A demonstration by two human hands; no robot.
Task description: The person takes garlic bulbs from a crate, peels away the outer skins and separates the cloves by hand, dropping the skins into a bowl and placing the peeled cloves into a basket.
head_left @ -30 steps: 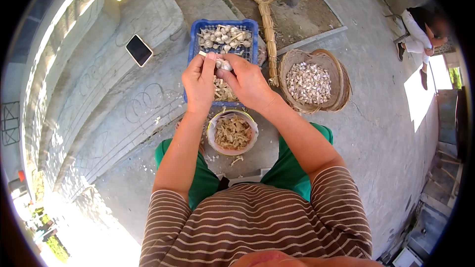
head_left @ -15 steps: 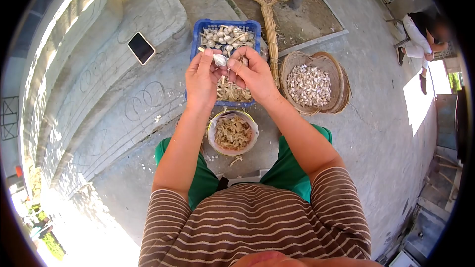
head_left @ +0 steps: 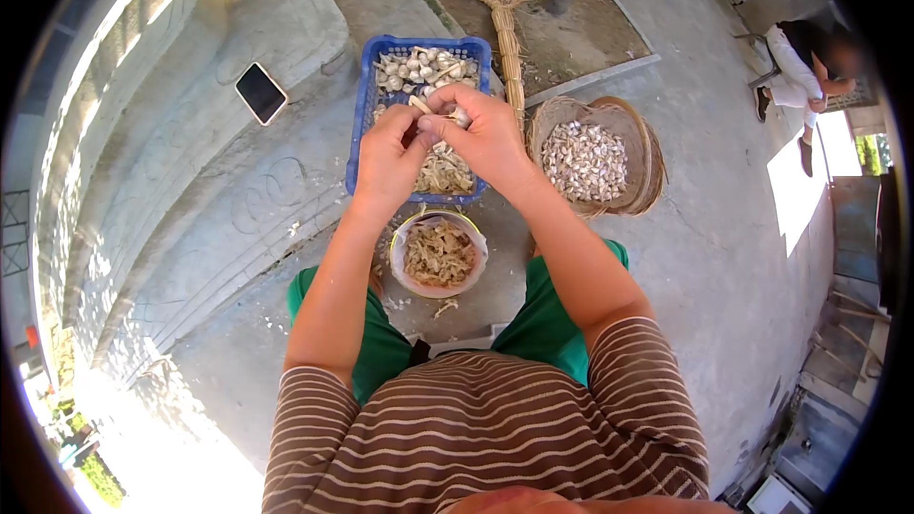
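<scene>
Both of my hands are together over the blue plastic crate (head_left: 352, 167). My right hand (head_left: 486, 138) has its fingers closed around a garlic bulb (head_left: 461, 117), which shows partly between thumb and fingers. My left hand (head_left: 388, 157) pinches at the stem side of the same bulb, where a pale stem (head_left: 419, 105) sticks out; the fingertips hide most of the contact. Beneath the hands, the crate holds whole garlic bulbs (head_left: 428, 67) at its far end and dry stems and skins (head_left: 443, 171) nearer me.
A lined bucket of peelings (head_left: 438, 252) stands between my knees. To the right, a wicker basket (head_left: 650, 167) holds loose garlic cloves (head_left: 583, 162). A straw broom (head_left: 506, 48) lies behind it. A phone (head_left: 261, 93) rests on the concrete step; another person (head_left: 800, 71) sits far right.
The garlic bulb has shifted right into my right hand's grip. My hands have come closer together, the fingertips now meeting over it, and the whole view has slid slightly left.
</scene>
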